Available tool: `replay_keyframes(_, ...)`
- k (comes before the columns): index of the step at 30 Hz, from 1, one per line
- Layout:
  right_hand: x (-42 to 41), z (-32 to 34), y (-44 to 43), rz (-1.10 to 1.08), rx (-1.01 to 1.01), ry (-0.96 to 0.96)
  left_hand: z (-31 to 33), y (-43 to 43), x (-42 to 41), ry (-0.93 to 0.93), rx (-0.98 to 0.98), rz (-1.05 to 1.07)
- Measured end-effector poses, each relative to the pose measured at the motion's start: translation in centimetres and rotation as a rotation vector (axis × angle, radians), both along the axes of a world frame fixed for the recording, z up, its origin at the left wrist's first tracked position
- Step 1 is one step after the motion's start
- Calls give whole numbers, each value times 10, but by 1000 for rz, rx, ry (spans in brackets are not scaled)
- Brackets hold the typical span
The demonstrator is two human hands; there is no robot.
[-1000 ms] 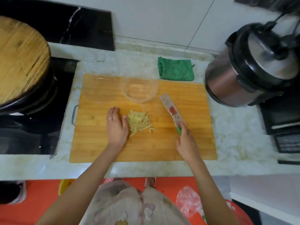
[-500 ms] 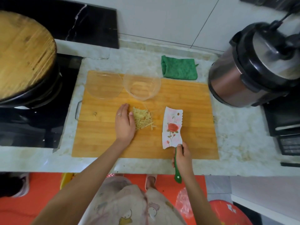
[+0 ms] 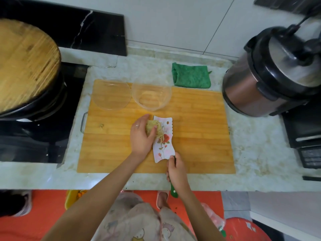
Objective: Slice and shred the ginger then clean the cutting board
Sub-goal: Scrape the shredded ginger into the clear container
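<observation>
A bamboo cutting board (image 3: 199, 136) lies on the marble counter. My right hand (image 3: 176, 171) grips the green handle of a white cleaver (image 3: 164, 146) with a rose print, whose blade lies flat on the board. The pile of shredded ginger (image 3: 154, 128) sits on the blade's far end. My left hand (image 3: 141, 136) cups the ginger against the blade, thumb over the shreds. A small ginger scrap (image 3: 102, 126) lies at the board's left.
A clear glass plate (image 3: 111, 95) and a clear glass bowl (image 3: 151, 96) stand at the board's far edge. A folded green cloth (image 3: 191, 78) lies behind. A pressure cooker (image 3: 271, 73) stands right, a lidded wok (image 3: 26, 66) on the stove left.
The cleaver turned flat, slid left under the ginger pile, and my left hand pushed the shreds onto the blade and now cups them there.
</observation>
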State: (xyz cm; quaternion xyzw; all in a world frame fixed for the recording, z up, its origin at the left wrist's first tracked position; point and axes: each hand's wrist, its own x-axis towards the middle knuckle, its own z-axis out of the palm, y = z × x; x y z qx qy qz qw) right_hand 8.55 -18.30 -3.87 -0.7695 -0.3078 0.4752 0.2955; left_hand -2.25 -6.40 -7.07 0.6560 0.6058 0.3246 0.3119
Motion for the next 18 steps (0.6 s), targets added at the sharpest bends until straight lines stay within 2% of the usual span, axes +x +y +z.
replay_keyframes(9,-10,3,2,-48,11,146,-4,-3,6,387,77,-132)
replay_keyframes(12,-10,8,1,-83,9,208,-1,-5,8,397,93,-165)
replay_keyframes(18,2,32,-3,-156,-2,333,20,-5,22,302,121,-213)
